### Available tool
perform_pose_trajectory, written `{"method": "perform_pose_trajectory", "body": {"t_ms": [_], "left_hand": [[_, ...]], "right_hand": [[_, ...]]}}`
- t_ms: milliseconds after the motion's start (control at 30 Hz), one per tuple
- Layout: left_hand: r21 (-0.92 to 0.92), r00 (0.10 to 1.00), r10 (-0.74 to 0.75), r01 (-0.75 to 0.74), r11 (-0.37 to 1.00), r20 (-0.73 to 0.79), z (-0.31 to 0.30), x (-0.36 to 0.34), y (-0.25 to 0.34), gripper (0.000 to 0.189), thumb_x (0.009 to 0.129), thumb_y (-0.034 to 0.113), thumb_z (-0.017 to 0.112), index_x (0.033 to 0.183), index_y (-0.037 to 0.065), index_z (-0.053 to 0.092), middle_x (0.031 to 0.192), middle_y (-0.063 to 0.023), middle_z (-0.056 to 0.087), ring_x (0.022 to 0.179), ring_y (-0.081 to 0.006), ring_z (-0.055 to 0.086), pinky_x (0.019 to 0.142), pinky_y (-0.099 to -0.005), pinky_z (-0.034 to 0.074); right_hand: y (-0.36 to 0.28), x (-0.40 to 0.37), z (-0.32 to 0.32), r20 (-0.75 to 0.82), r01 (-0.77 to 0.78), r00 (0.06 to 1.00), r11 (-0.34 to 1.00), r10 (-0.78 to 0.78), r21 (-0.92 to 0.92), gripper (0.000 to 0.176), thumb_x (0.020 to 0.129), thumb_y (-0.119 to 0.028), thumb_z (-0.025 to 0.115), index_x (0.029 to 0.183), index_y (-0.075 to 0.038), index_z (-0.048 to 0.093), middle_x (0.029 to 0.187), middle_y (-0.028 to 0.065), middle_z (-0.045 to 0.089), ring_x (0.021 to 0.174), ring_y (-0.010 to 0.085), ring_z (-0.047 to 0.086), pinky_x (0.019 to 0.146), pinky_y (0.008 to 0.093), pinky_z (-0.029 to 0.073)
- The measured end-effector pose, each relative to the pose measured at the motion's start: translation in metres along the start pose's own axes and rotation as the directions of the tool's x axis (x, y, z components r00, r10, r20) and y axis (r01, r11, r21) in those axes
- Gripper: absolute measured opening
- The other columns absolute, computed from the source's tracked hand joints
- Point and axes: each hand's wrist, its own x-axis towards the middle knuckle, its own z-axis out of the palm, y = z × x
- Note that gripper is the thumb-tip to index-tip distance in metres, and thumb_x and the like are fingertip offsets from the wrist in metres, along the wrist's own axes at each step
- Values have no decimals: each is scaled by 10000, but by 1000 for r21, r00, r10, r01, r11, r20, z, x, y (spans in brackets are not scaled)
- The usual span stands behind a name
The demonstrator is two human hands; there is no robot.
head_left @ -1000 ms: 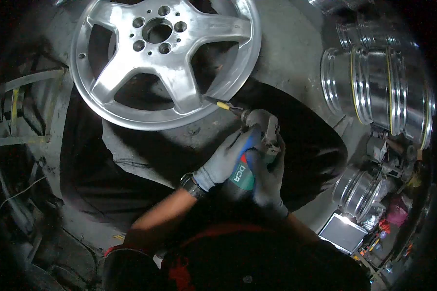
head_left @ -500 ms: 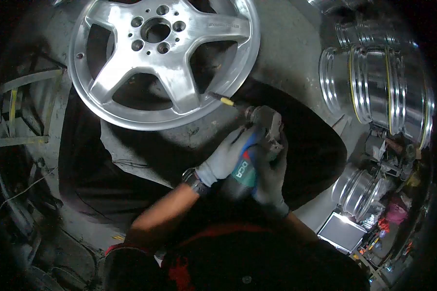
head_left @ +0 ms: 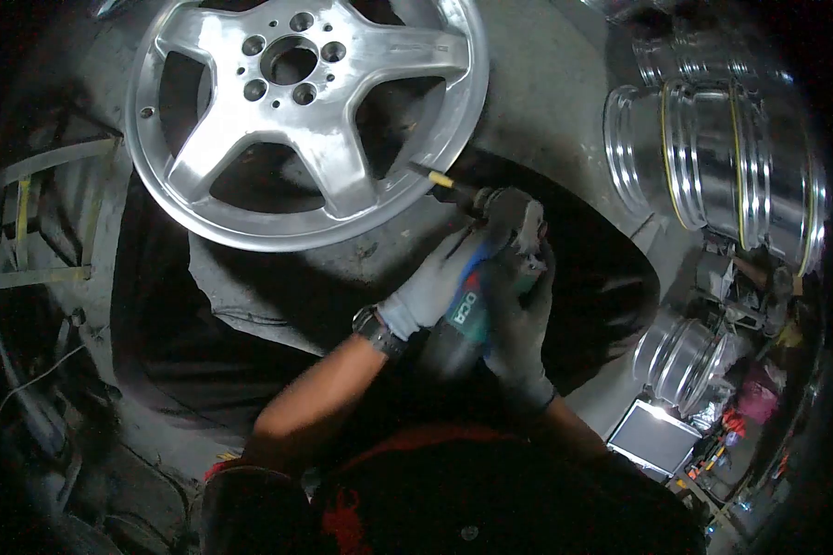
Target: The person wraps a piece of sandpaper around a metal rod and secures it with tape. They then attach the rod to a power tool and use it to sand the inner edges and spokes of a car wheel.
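Both gloved hands are wrapped around a dark green DCA power grinder point(head_left: 469, 319) held over my lap. My left hand point(head_left: 432, 289), in a grey glove with a watch at the wrist, closes on the grinder's left side. On its right side is my right hand point(head_left: 525, 338), also closed and gloved. From the grinder's head a thin bit with a yellow band point(head_left: 441, 179) points up and left, its dark tip overlapping the rim in this view. The silver alloy wheel point(head_left: 319, 153) lies face up in front of me, its spokes shiny.
Several polished wheel rims point(head_left: 703, 166) stand on the right, with a smaller rim point(head_left: 680, 361) below them. A bright lamp panel point(head_left: 652, 439) sits at lower right beside cluttered tools. A metal frame point(head_left: 55, 213) stands at left, and cables run along the floor at lower left.
The grinder's bit has shifted slightly right along the wheel's rim, and the head of the grinder has tilted a little. Both hands keep their hold. The wheel appears slightly further left.
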Motion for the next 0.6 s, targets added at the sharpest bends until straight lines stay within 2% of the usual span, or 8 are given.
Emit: {"method": "perform_pose_trajectory", "body": {"t_ms": [67,167,233,367,433,467,533,600], "left_hand": [[41,1000,4,-5,999,27,0,10,-2,535,971,125,600,1483,16,486,1497,-257,524,1407,-405,501,1204,-470,367],[-24,998,-52,52,998,37,-2,9,0,516,983,116,588,1481,20,493,1469,-244,553,1393,-389,521,1183,-462,394],[-161,983,-174,183,970,65,-10,-4,11,585,942,60,602,1508,17,460,1496,-238,517,1376,-413,510,1178,-450,420],[-178,993,-115,111,978,-11,2,-8,-2,583,948,65,599,1510,10,453,1499,-236,515,1371,-408,516,1175,-443,422],[-12,995,-64,65,998,72,2,7,-10,599,955,73,600,1528,13,435,1500,-233,513,1376,-393,518,1177,-434,419],[-14,996,-62,63,998,72,0,12,-11,599,955,73,600,1528,13,435,1500,-233,513,1376,-393,518,1177,-434,419],[55,998,27,-30,998,64,-4,17,-11,598,965,82,592,1537,22,431,1508,-229,505,1390,-376,509,1183,-428,409],[-4,997,-50,51,999,55,-5,5,-8,596,966,80,589,1538,26,431,1515,-230,497,1399,-376,500,1191,-430,401]], "right_hand": [[-1,5,-1,-60,-18,998,996,23,90,941,857,-9,809,1596,-71,230,1358,137,539,1207,233,586,1013,397,532],[7,3,-2,-15,35,999,995,-34,94,935,860,-6,805,1595,-67,230,1357,136,540,1205,232,589,1009,399,533],[7,-1,3,10,37,999,998,-37,57,939,858,-6,809,1595,-67,230,1360,136,540,1208,233,587,1012,399,531],[2,2,-1,84,66,994,998,-64,-24,935,858,-22,819,1591,-69,240,1376,129,531,1233,227,570,1035,388,515],[-1,9,3,15,46,999,998,-46,42,927,860,-31,820,1587,-69,247,1378,126,529,1238,226,567,1034,384,515],[-1,10,4,-47,27,999,994,-22,110,918,862,-40,820,1584,-69,254,1380,122,527,1242,224,563,1033,381,515],[3,8,3,-25,80,997,996,-79,47,868,890,-84,795,1587,-67,277,1415,122,509,1262,224,546,1055,376,493],[5,4,4,2,133,991,991,-133,-9,822,919,-129,771,1590,-64,300,1451,122,492,1281,223,530,1077,371,471]]}}
